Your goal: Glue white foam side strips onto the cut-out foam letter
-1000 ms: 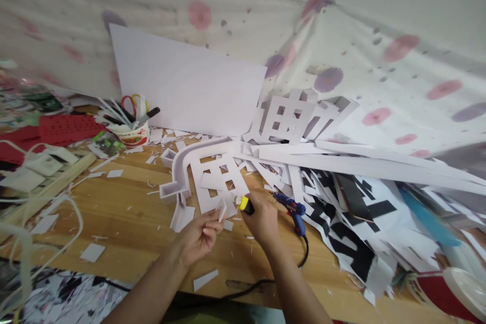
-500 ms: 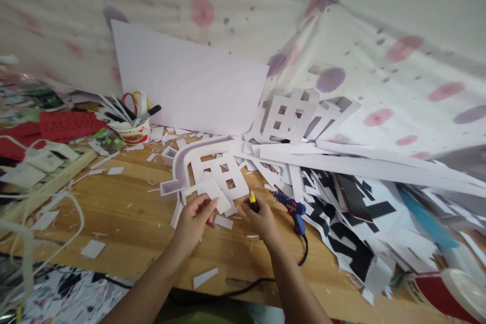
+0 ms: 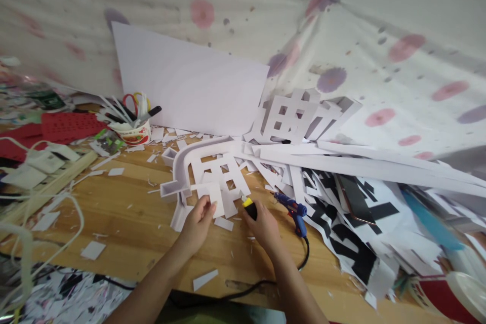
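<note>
The foam character (image 3: 224, 174) is lying on the worktop (image 3: 125, 212); the left hand (image 3: 197, 224) is pinching its lower strip in a closed grip, while the right hand (image 3: 266, 227) is clasping a yellow-tipped cutter (image 3: 249, 206), which is best kept cutting away from the holding hand.

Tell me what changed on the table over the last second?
The left hand lowered its white piece from beside the cutter onto the white letter lying on the table. The right hand kept its grip on the cutter, shifting only slightly. The blue glue gun and paper piles stayed put.
</note>
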Motion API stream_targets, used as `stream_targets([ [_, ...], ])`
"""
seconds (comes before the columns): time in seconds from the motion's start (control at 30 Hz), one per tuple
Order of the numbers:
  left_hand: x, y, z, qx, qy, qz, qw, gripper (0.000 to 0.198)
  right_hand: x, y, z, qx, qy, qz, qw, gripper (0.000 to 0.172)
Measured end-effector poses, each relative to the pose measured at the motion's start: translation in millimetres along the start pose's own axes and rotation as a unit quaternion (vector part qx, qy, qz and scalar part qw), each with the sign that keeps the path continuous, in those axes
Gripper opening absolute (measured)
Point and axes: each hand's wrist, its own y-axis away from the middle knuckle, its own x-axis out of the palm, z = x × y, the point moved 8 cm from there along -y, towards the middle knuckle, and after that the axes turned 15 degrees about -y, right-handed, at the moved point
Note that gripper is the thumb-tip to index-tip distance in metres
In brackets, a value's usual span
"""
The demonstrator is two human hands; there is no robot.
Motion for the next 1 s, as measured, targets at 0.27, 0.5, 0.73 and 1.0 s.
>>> stream_targets([
  [0.27, 8.8, 4, 7, -0.043, 0.062, 0.035, 0.997, 0.02, -3, 1, -4, -0.013, -0.005, -0.015, 1.0, 0.025],
  [0.5, 3.4, 10, 10, -0.089, 0.045, 0.01, 0.995, 0.032, 1, 1, 1, -0.03, 0.037, -0.025, 0.999, 0.028],
  [0.73, 4.9, 14, 3, -0.052, 0.007, 0.068, 0.996, 0.029, 4, -2, 8, -0.028, 0.018, -0.016, 0.999, 0.028],
  [1.0, -3.6, 8, -3, 0.049, -0.11, 0.119, 0.986, 0.04, 13, 7, 79, -0.121, -0.425, 0.14, 0.886, 0.037],
])
